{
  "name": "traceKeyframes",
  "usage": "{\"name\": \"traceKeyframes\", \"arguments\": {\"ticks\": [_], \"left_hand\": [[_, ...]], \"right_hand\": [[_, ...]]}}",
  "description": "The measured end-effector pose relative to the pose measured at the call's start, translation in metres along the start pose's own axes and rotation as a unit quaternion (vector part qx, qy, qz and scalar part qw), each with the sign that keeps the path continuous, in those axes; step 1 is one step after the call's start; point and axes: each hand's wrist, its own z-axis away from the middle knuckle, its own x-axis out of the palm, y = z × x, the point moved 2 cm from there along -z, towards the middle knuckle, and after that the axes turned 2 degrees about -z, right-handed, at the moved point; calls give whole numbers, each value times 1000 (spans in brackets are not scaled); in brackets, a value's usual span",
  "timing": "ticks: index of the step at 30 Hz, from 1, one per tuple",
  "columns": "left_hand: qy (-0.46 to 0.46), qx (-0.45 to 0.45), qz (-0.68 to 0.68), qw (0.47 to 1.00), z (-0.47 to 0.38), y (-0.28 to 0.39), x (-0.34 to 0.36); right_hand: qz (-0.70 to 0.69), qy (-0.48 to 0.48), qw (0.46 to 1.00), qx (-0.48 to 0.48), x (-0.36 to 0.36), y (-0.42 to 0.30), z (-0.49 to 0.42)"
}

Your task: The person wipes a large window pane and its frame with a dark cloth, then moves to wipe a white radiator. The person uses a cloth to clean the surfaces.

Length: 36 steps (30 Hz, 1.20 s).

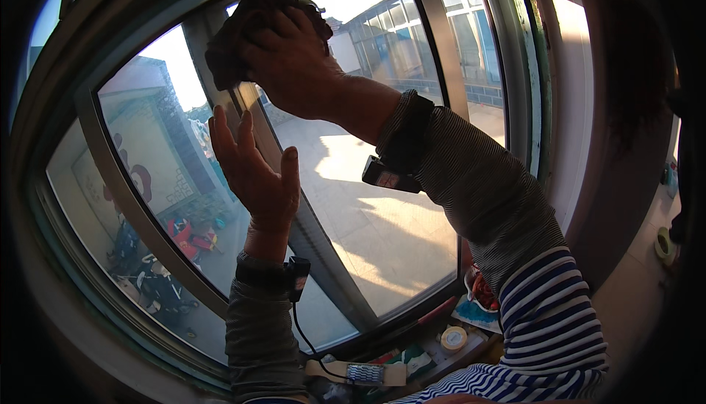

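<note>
A dark, crumpled cloth [237,45] lies under my right hand [295,67], held against the upper part of a metal-framed window [309,205]. My fingers spread over the cloth and press it near the upright between two panes. Lower and to the left, my left hand [256,177] is raised with its fingers apart and holds nothing. It is in front of the window's middle upright; whether it touches the frame or glass I cannot tell. A small dark device is strapped at each wrist, and a black cable hangs from the left one.
Along the sill below are a roll of tape [453,339], a bowl with red contents [484,292], a strip with a metallic patterned piece [365,373] and packets. At the far right, another roll [665,246] is near the floor. A paved yard shows through the glass.
</note>
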Motion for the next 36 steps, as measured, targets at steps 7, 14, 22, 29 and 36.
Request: {"name": "traceKeyframes", "arguments": {"ticks": [7,14,22,29,36], "left_hand": [[-27,10,-16,999,-1,1,-5],[-20,19,-19,999,-2,2,-4],[17,43,-14,999,-1,-5,1],[14,40,2,999,1,-8,2],[18,87,15,996,-2,-15,1]], "right_hand": [[44,-25,998,-30,-14,38,5],[128,-14,988,81,-47,121,33],[153,-30,979,134,-63,162,43],[201,-53,977,49,-79,163,67],[182,-88,979,21,-118,127,154]]}}
